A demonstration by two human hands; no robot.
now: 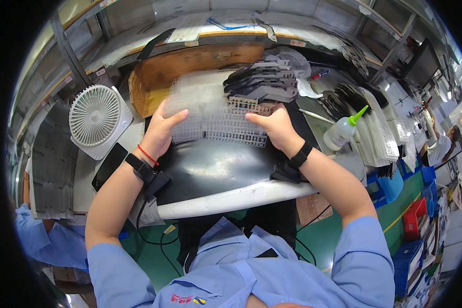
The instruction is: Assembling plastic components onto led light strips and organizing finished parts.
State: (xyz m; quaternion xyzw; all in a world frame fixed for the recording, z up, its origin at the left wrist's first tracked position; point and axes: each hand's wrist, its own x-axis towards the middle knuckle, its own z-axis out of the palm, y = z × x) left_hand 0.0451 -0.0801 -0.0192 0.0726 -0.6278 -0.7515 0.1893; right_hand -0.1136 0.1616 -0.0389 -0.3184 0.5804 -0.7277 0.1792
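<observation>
Two hands (160, 128) (278, 127), grasping clear plastic sheets (205, 115) by opposite edges; white fan (95, 117), sheets' left; squeeze bottle (338, 135), sheets' right.

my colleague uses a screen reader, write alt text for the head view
A person's left hand and right hand hold a stack of clear plastic sheets between them over a black mat. Dark grey parts lie at the stack's far right corner; a white fan stands to the left, a green-tipped bottle to the right.
</observation>
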